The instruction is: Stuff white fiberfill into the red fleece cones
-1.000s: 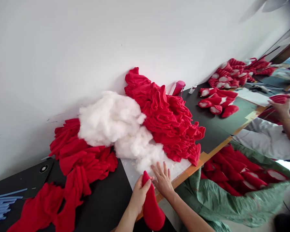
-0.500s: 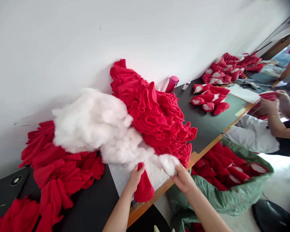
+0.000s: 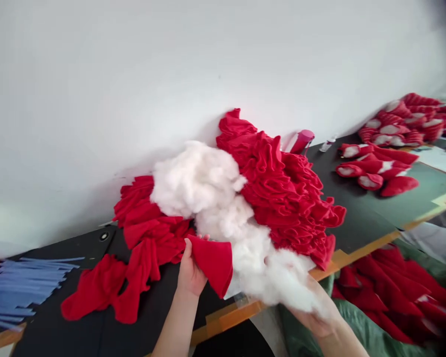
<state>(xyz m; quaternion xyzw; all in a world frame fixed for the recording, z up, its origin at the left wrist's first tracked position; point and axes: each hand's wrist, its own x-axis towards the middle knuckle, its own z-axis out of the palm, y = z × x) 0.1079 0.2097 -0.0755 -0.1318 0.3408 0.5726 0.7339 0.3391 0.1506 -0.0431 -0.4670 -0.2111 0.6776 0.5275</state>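
Fluff (image 3: 198,178): white. Cone (image 3: 213,263) below fluff: plain red. Left heap (image 3: 144,228), right heap (image 3: 282,183) flanking fluff: plain red. Pile (image 3: 416,119) far right of fluff: red, pale stripes. Strips (image 3: 26,285) far left of fluff: blue. Bag (image 3: 360,322) lower right: green.

Soft, even light brightens the wall (image 3: 163,64), with faint shadow behind the white stuffing (image 3: 198,176). The green bag (image 3: 373,325) at lower right looks blurred; the upper-right corner is dark.
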